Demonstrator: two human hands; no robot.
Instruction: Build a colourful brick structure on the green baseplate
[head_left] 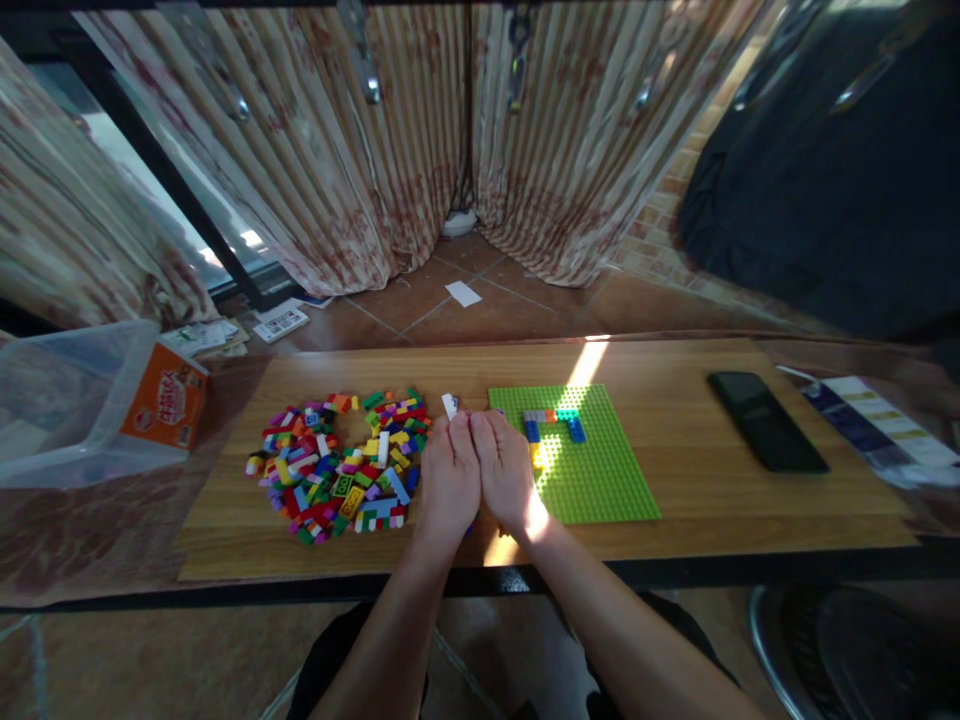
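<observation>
My left hand [450, 475] and my right hand [504, 465] are pressed side by side above the wooden table, fingers curled in and closed. Whatever they grip between them is hidden. Just beyond the left fingertips shows a small white piece [449, 405]; I cannot tell whether it is held. Left of my hands spreads a pile of mixed toy building bricks [341, 470]. Next to my right hand lies a green studded baseplate [611, 470]. On it, a row of grey, orange and turquoise bricks [553, 415] joins blue bricks [577, 431] and a yellow one [536, 456].
A clear plastic bin [82, 440] with an orange label stands at the far left. On the table's right side rests a black phone [766, 420], near a printed packet [885, 425]. The table's dark front edge [675, 575] runs below my forearms. Curtains [360, 170] hang behind.
</observation>
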